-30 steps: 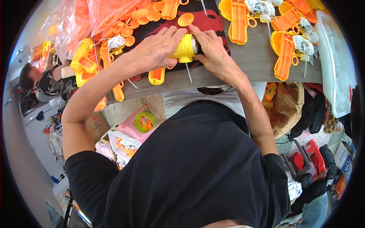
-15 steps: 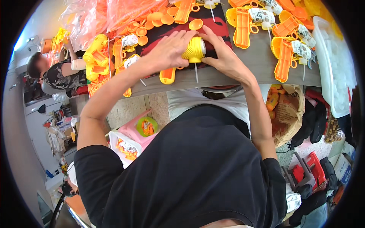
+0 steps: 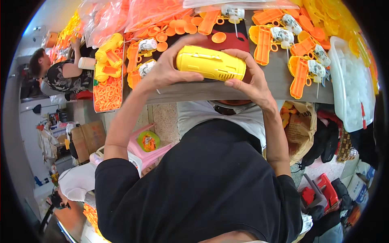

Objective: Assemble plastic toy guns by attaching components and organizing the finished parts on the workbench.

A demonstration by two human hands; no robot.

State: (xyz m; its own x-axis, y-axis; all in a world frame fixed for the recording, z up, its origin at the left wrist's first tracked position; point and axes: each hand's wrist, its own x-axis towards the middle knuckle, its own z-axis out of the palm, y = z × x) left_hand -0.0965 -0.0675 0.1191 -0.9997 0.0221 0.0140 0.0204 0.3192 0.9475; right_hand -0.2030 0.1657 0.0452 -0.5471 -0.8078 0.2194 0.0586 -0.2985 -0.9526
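Observation:
Between my two hands, above the front of the table, is a rounded yellow plastic toy-gun shell (image 3: 208, 64), lying sideways with slots near its right end. My left hand (image 3: 168, 67) grips its left end, thumb along the lower edge; those fingertips are partly hidden and blurred. My right hand (image 3: 253, 79) holds the right end, thumb beneath and fingers behind. Whatever is inside or behind the shell is hidden. Just beyond lies an orange disc-shaped cap (image 3: 219, 37). Left of my hands rest open orange gun halves (image 3: 133, 58) with white printed cylinders (image 3: 147, 44).
More open orange gun halves (image 3: 300, 77) lie on the right of the table, beside a white tub (image 3: 340, 81) of translucent parts. At left stands a box of small orange rings (image 3: 108, 95) under yellow shells (image 3: 109, 52). Plastic bags cover the back. A co-worker (image 3: 60, 73) sits far left.
The yellow shell has been lifted toward me and turned sideways, now showing its long outer face. The tube below it and the handle nearby no longer show. My view has shifted slightly.

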